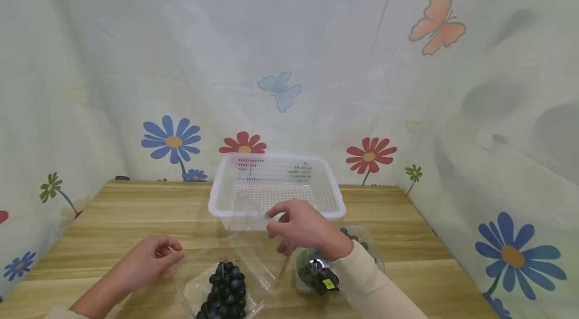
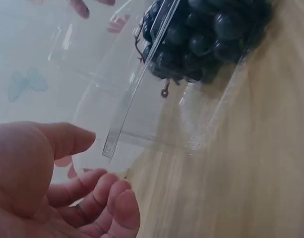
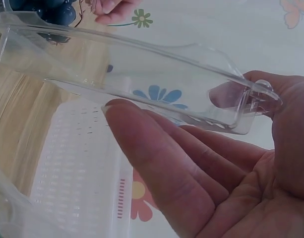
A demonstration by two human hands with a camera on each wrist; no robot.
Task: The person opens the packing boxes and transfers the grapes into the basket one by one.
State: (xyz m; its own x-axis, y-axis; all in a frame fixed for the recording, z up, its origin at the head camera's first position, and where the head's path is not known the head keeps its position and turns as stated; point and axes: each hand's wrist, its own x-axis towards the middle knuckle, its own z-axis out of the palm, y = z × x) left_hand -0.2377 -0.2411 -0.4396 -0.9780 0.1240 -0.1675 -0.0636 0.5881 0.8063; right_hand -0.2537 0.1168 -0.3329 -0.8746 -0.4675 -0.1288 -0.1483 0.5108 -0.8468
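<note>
Grapes (image 1: pixel 224 291) lie in the clear container base (image 1: pixel 193 290) on the surface (image 1: pixel 135 218), between the two hands. Long axis of the bunch runs roughly away from the person, stem end farthest. Right hand (image 1: pixel 304 227) pinches the clear lid (image 3: pixel 142 74) near one end, thumb opposite the fingers; the lid slants from this hand down toward the grapes. Left hand (image 1: pixel 149 257) is loosely curved, thumb apart from the fingers, gripping nothing; contact with the plastic edge cannot be confirmed. From the left fingers, the grapes lie rightward and toward the person; this hand appears the nearer. White basket (image 1: pixel 221 212) stands beyond the grapes.
</note>
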